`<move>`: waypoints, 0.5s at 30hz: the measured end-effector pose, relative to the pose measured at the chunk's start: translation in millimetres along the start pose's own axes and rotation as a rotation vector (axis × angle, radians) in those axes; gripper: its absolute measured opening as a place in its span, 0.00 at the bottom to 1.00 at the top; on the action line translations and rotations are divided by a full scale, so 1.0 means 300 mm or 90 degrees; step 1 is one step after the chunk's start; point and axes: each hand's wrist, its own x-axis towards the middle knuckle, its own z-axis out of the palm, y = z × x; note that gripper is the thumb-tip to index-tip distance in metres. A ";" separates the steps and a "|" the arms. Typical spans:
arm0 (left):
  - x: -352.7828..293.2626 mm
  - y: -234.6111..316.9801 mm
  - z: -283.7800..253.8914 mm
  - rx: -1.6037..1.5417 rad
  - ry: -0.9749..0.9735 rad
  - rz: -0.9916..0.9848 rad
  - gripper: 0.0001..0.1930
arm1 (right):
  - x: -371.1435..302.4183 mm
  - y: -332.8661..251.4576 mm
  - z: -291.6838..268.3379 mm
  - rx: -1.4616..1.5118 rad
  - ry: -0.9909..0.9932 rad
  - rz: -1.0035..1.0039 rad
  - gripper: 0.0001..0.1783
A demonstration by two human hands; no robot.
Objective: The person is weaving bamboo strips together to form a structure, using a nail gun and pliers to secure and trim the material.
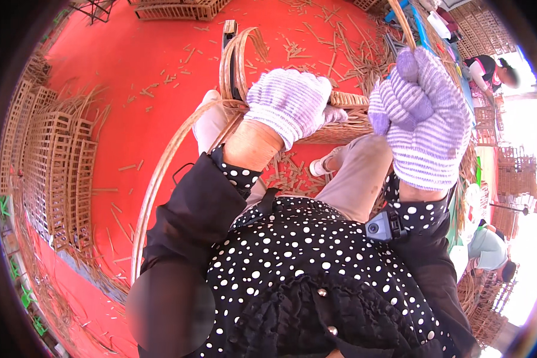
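My left hand [292, 106], in a lilac-and-white striped knit glove, is closed over the edge of a woven wicker piece [353, 122] by my knees. Its thumb lies along the weave, and the other fingers are mostly hidden. Raised to the right, my right hand [425, 116] wears a matching glove and is curled into a fist around a thin wicker strand [403, 24] that runs upward out of view. Beside my left hand, bent wicker strands [240, 62] loop around a dark upright bar [229, 36]. A long bundle of strands [161, 179] curves down past my left sleeve.
Stacked wicker baskets [56, 173] stand at the left, with another basket [179, 8] at the far edge. Cut wicker scraps [295, 51] litter the red floor [143, 53]. Two people, one far right [484, 74] and one lower right [488, 247], are near more wickerwork.
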 end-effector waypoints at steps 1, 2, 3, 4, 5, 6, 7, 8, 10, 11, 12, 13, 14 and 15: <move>-0.009 -0.001 -0.002 -0.013 0.024 -0.004 0.21 | 0.005 0.002 0.009 -0.005 -0.022 -0.007 0.13; -0.015 -0.002 -0.002 -0.024 0.048 -0.008 0.21 | 0.007 0.001 0.025 -0.041 0.006 -0.020 0.13; -0.015 -0.004 0.001 -0.016 0.049 -0.016 0.21 | 0.025 0.004 0.021 -0.034 -0.003 -0.019 0.13; -0.007 -0.003 0.015 -0.033 0.056 -0.003 0.22 | 0.064 0.012 -0.007 0.023 -0.113 -0.001 0.13; 0.004 0.004 0.011 -0.048 0.066 0.012 0.23 | 0.102 0.008 -0.036 0.080 -0.223 0.013 0.13; 0.019 0.011 -0.003 -0.046 0.027 0.005 0.24 | 0.139 0.003 -0.064 0.143 -0.343 0.048 0.15; 0.022 0.006 -0.005 -0.035 0.027 -0.005 0.24 | 0.159 0.028 -0.058 0.153 -0.354 0.050 0.15; 0.023 0.002 -0.007 -0.038 0.026 -0.010 0.24 | 0.173 0.053 -0.054 0.088 -0.330 -0.031 0.14; 0.023 -0.001 -0.030 -0.030 0.000 -0.017 0.24 | 0.170 0.078 -0.067 -0.150 -0.333 -0.116 0.14; 0.021 -0.003 -0.031 -0.026 0.002 -0.019 0.24 | 0.144 0.080 -0.096 -0.325 -0.354 -0.117 0.15; 0.016 -0.010 -0.027 -0.050 0.023 -0.022 0.24 | 0.119 0.135 -0.119 -0.358 -0.280 -0.125 0.14; 0.016 -0.013 -0.009 -0.080 0.039 -0.021 0.24 | 0.099 0.199 -0.147 -0.391 -0.199 -0.126 0.14; 0.027 -0.007 -0.016 -0.091 0.026 -0.007 0.23 | 0.105 0.206 -0.156 -0.399 -0.186 -0.127 0.14; 0.037 0.007 -0.027 -0.099 0.025 0.006 0.23 | 0.123 0.212 -0.161 -0.132 -0.176 -0.056 0.13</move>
